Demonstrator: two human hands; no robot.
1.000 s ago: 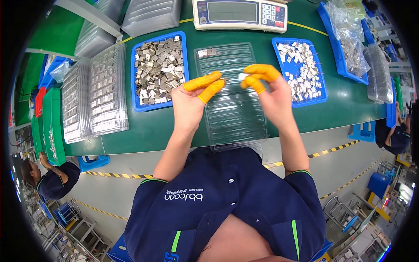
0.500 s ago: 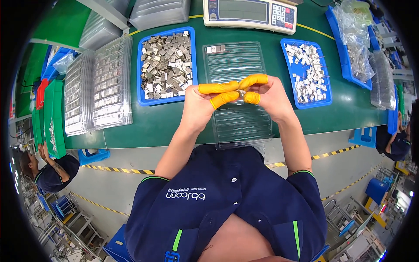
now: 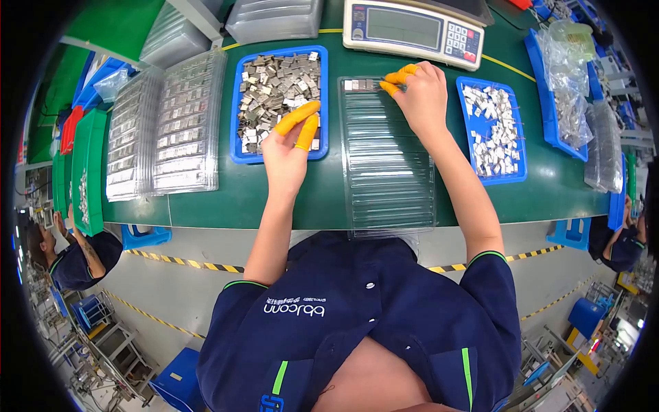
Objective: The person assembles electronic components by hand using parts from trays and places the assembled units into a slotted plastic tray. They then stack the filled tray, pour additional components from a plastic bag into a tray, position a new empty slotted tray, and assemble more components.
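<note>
My left hand [image 3: 288, 147], with yellow finger covers, hangs over a blue tray [image 3: 234, 130] heaped with small metal connector shells [image 3: 274, 89]. Its covered fingers are a little apart, and I see nothing between them. My right hand [image 3: 420, 96], in yellow finger covers too, is at the far end of a clear ribbed plastic tray [image 3: 388, 165]. Thumb and forefinger close on a small metal connector [image 3: 378, 85] at the right end of a short row of connectors [image 3: 357, 85] in the top slot. The fingertips partly hide that piece.
To the right stands a blue tray [image 3: 462, 123] of small white parts [image 3: 498, 127]. A digital scale [image 3: 412, 31] sits at the back. Filled clear trays [image 3: 189, 123] lie on the left beside a green bin [image 3: 88, 165]. Plastic bags [image 3: 566, 82] fill a bin at far right.
My hands were together over the clear tray, around a small piece. The left has moved left over the shells; the right has moved up to the row's end with a connector.
</note>
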